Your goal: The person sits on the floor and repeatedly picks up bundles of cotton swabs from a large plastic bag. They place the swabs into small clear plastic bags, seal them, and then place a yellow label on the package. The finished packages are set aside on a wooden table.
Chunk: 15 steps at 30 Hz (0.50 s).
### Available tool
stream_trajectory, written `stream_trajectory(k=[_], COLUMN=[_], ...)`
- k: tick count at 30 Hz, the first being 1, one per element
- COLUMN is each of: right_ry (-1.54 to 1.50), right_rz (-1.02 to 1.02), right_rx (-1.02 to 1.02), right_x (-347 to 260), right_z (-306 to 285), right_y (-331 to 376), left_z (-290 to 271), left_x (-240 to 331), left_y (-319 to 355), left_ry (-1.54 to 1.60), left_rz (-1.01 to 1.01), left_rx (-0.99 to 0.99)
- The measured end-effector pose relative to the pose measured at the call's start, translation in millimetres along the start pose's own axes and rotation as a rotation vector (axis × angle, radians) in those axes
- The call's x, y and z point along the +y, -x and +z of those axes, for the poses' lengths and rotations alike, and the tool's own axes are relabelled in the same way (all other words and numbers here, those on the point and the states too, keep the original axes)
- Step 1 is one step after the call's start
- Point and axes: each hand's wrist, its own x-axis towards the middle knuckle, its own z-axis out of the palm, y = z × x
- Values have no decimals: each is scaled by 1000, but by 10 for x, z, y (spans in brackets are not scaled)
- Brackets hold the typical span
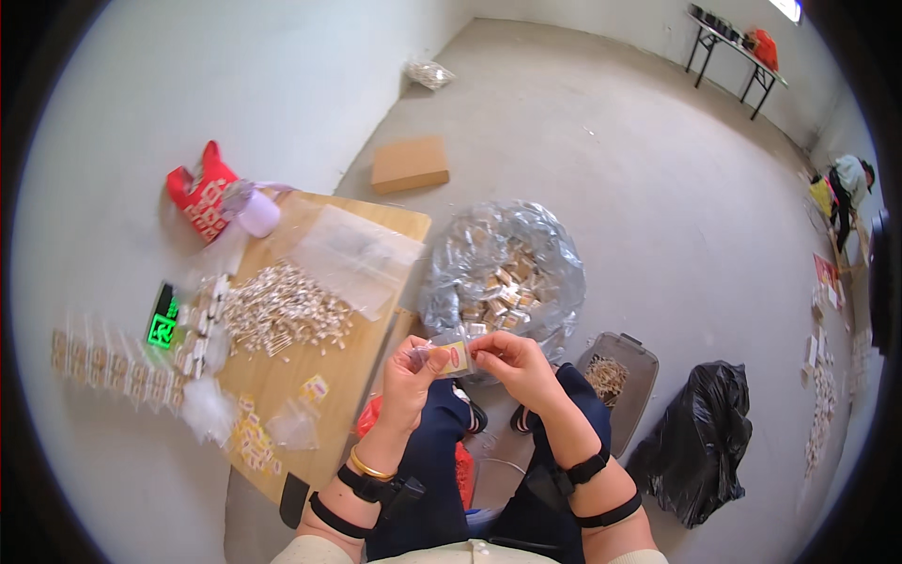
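In front of me, over my lap, a small clear plastic bag [454, 358] with a yellow and red card in it stretches between my two hands. My left hand [407, 383] pinches its left side between thumb and fingers. At its right edge, the closed fingertips of my right hand [522, 371] grip the plastic. Just beyond lies a large clear plastic sack [552, 246] on the floor, full of small filled packets [507, 299]. To the left, the wooden table [362, 399] bears a heap of cotton swabs [287, 310], loose yellow cards [252, 440] and small empty bags [294, 425].
Flat clear plastic sheets [352, 254], a lilac cup [256, 214] and a green-lit digital display [163, 320] are on the table. A grey bin [642, 362] with small sticks and a black bag [705, 442] stand right. Beyond are a cardboard box [411, 164] and another person [848, 188].
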Motion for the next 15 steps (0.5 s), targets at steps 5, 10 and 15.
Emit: stream_trajectory(k=[5,10,15], right_ry=[-135,-84,34], right_rz=[57,86,93], right_rx=[-126,-223,-304], right_x=[-126,5,204], right_z=[498,1184,1713], right_y=[140,173,137], left_z=[-405,-1009,-1712], left_x=[150,346,468], left_y=[409,972,1532], left_ry=[-158,-209,-158], left_rz=[140,81,39], left_rx=[70,109,268])
